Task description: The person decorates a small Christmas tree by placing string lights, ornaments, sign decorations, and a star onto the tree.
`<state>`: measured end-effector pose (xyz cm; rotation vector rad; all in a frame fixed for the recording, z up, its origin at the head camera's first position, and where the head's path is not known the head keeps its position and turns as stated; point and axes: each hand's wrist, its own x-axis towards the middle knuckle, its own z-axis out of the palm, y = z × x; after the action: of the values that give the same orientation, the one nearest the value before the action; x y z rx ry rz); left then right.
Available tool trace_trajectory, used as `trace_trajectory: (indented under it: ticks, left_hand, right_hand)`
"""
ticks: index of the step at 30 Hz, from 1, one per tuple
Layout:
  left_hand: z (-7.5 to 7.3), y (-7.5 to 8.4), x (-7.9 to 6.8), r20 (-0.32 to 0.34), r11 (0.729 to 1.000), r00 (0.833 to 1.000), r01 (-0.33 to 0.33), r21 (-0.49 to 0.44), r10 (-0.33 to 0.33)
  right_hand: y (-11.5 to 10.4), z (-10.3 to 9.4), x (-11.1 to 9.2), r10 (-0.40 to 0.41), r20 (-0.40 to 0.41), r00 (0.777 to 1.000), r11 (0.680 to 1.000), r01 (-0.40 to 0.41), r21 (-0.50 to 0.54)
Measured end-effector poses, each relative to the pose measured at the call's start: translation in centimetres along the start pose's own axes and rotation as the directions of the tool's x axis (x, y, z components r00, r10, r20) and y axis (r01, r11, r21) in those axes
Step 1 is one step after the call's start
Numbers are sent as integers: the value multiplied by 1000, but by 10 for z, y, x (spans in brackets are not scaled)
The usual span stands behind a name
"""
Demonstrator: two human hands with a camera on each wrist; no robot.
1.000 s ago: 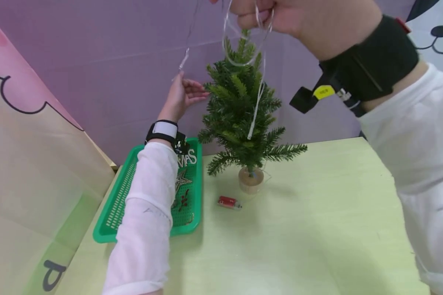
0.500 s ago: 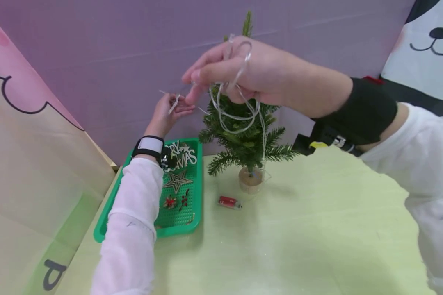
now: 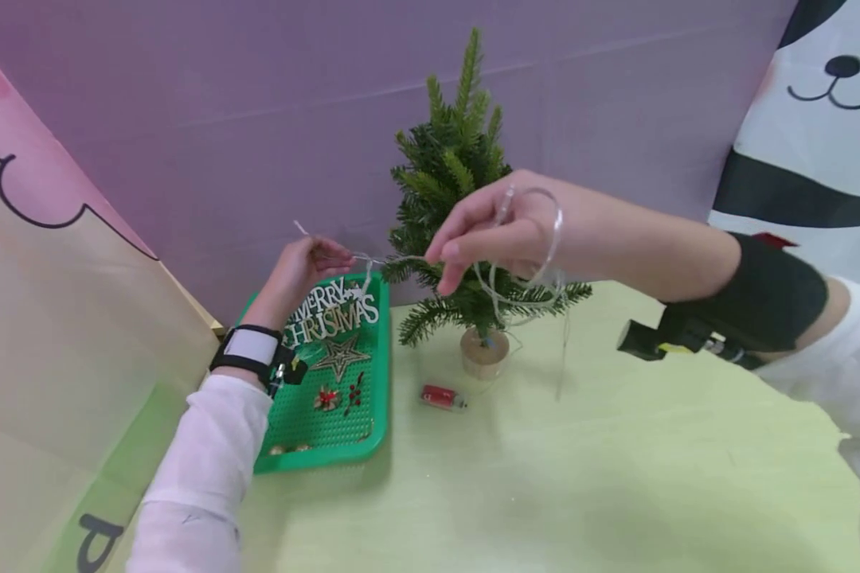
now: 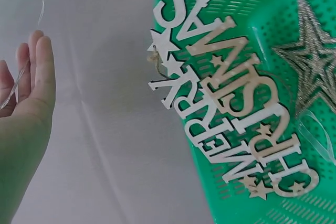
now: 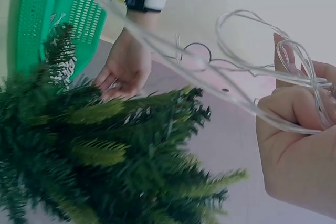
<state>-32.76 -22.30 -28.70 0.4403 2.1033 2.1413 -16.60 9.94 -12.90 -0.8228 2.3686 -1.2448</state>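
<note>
My right hand [image 3: 519,227] grips several loops of a clear wire string [image 3: 555,239] in front of a small artificial Christmas tree [image 3: 430,183]. From its fingertips a strand runs left to my left hand [image 3: 304,267], which holds it between lightly bent fingers near the tree's left side. A short end sticks out beyond the left hand, and another end hangs below the right. In the right wrist view the looped wire [image 5: 236,14] passes through the right fist [image 5: 294,108]. The tree stands upright in a round wooden base [image 3: 484,366].
A green basket [image 3: 381,398] at the left holds a wooden Merry Christmas sign [image 3: 330,306], a glittery star [image 3: 340,358] and small red ornaments. A red battery pack [image 3: 440,396] lies in front of the tree. Purple cloth [image 3: 258,119] hangs behind.
My right hand has come down from above the treetop to mid-tree height. My left hand has moved down and left, over the basket's back edge, and the strand now stretches between both hands.
</note>
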Motion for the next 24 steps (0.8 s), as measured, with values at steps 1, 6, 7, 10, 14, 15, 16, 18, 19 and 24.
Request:
trace_trajectory:
  ticks: [1,6,7,10,14,15,16,18,19,24]
  left_hand:
    - [0,0,-4,0,1000,1000,-3,21,3]
    - [4,3,-24,11,985,1000,-26,168,24]
    - [5,4,-28,15,980,999,-33,196,31]
    - [10,5,-39,40,962,997,-70,264,62]
    - [21,6,-54,61,952,994,-104,287,90]
    - [25,7,-57,61,946,994,-109,304,95]
    - [29,7,-60,61,938,993,-114,328,100]
    - [36,8,-67,66,909,991,-130,396,113]
    - [40,8,-70,71,888,990,-137,439,118]
    - [61,10,-85,103,722,980,-194,665,169]
  right_hand:
    - [5,-2,-2,13,-10,1000,999,-12,34]
    - [29,-15,-14,-2,-38,999,988,7,155]
    - [34,-19,-17,-36,-39,999,988,42,149]
    - [53,-31,-27,-174,-30,984,973,176,146]
    - [76,-46,-40,-292,-21,956,933,289,215]
    - [80,-49,-44,-283,-29,959,929,282,240]
    - [85,-52,-47,-295,-28,955,917,291,272]
    - [94,-57,-53,-322,-25,947,889,311,337]
    - [98,-60,-56,-334,-25,942,876,320,362]
    - [116,-71,-69,-302,-77,950,824,301,479]
